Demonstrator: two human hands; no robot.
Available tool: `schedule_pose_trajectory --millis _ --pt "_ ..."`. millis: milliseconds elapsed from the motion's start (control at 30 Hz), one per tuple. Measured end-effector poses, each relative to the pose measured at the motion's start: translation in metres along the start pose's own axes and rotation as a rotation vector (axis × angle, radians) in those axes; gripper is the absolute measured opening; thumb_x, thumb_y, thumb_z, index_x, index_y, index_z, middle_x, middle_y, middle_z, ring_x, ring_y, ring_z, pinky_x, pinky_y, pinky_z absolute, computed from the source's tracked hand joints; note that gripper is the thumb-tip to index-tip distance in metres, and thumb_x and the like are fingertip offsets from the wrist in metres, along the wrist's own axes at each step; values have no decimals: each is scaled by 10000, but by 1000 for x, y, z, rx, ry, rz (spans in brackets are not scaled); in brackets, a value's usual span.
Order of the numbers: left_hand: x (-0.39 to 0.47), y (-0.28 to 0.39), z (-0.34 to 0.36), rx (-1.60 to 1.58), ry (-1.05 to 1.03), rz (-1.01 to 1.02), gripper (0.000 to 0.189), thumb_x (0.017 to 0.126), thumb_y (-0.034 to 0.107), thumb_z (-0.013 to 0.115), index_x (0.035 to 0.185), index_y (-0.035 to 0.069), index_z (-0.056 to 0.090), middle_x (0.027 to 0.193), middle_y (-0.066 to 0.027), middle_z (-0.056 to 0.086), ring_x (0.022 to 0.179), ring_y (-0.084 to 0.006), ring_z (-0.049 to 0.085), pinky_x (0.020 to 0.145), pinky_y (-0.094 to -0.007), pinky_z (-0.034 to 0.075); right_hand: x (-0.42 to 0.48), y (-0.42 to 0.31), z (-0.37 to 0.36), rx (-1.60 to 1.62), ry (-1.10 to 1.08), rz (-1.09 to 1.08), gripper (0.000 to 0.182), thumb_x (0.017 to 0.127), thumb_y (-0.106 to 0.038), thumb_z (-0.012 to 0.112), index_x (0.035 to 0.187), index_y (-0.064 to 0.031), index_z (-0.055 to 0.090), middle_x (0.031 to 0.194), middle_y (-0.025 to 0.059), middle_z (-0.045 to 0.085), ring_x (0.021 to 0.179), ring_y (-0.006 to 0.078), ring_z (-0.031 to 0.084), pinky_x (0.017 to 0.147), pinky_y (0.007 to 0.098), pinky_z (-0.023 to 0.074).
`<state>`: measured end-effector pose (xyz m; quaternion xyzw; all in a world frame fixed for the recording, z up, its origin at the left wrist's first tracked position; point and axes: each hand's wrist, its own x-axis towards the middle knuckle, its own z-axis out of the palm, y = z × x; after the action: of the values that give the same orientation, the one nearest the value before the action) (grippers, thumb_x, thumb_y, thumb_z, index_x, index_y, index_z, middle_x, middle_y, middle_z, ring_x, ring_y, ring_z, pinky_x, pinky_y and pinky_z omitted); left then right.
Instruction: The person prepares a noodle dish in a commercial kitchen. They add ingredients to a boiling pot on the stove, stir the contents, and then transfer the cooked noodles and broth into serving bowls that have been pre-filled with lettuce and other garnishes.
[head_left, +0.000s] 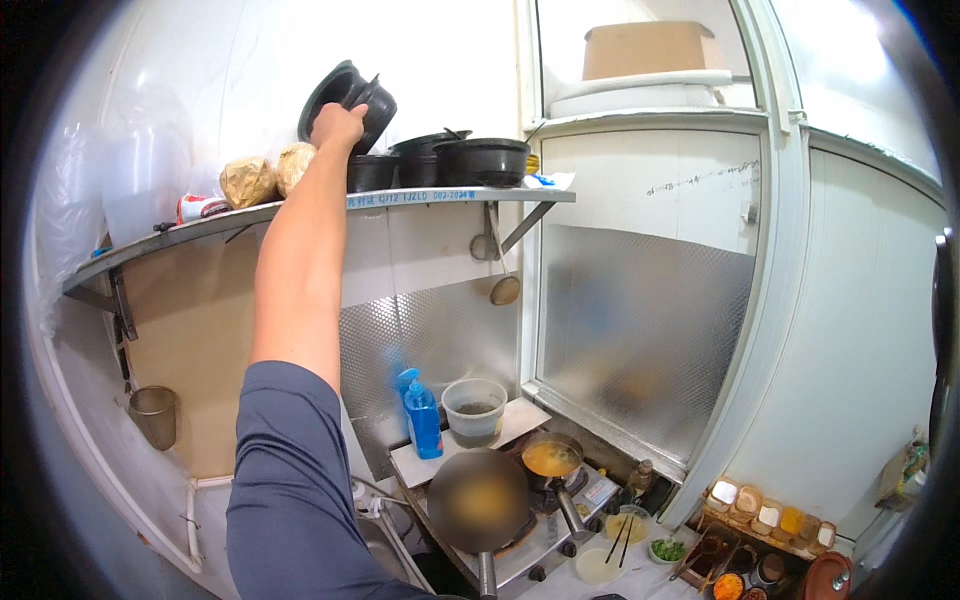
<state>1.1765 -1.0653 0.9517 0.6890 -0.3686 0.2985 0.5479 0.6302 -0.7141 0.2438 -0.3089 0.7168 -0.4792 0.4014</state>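
My left hand (337, 126), at the end of a raised arm, grips the rim of tilted black pots (379, 105) above the wall shelf. More black lidded pots (480, 161) stand on the shelf just right of it, and paper-wrapped bundles (247, 182) lie to its left. Out of view is my right hand. Below, a round pan (478, 499), its contents blurred, sits on the stove (540, 544). Beside it a saucepan (552, 456) holds yellowish, bubbling liquid. Chopsticks (619, 541) rest across a bowl of yellowish food (628, 526).
The metal shelf (450, 196) spans the wall, with a ladle (505, 289) hanging beneath. Behind the stove stand a blue pump bottle (424, 420) and a plastic tub (474, 412). Seasoning containers (769, 516) and a bowl of chopped greens (667, 550) are at lower right.
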Motion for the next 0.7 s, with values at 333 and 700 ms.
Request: schedule_pose_trajectory --millis 333,700 --pt "3 7 -38 -492 165 421 508 841 492 673 952 -3 702 822 -167 700 805 -328 668 740 -406 494 23 -129 52 418 -360 -518 558 929 -347 634 1383 -76 458 1352 183 496 1137 279 571 978 432 439" --pt "-287 35 -153 -860 -742 857 297 829 182 720 1051 1 642 1004 -86 650 913 -159 632 793 -291 519 -28 -477 125 1383 -1480 -444 883 864 -737 437 1469 -102 343 1475 210 376 1313 458 392 1119 603 262"
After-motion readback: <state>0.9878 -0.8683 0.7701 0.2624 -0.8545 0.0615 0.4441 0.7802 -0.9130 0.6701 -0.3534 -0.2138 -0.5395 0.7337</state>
